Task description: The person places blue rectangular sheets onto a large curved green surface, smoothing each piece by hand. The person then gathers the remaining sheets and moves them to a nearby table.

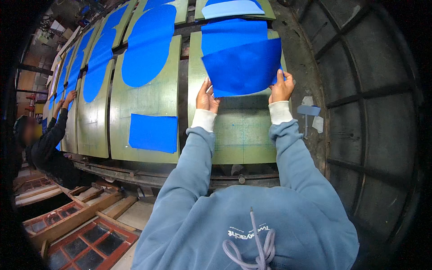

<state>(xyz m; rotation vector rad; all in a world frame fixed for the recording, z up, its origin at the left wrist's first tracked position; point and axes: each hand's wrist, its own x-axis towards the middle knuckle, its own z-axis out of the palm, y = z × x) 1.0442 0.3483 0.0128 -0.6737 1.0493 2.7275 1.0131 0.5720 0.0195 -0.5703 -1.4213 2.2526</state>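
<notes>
A blue fabric panel (pixel 244 69) is held up by its near part over a pale green board (pixel 243 138). My left hand (pixel 207 96) has its thumb and fingers at the panel's lower left edge. At the right edge, my right hand (pixel 282 87) pinches the cloth between thumb and fingers. Behind the raised panel, more blue fabric (pixel 233 32) lies on the same board; whether it is one piece with the panel I cannot tell. Left of my hands, a small stack of blue rectangular pieces (pixel 153 133) rests on the neighbouring board (pixel 145 101).
Large rounded blue pieces (pixel 150 50) cover the boards to the left. A light blue folded strip (pixel 233 9) lies at the far end. One co-worker (pixel 50 148) reaches over the boards at left. Wooden frames with red-edged panes (pixel 96 239) stand below left; fabric scraps (pixel 308 110) lie right.
</notes>
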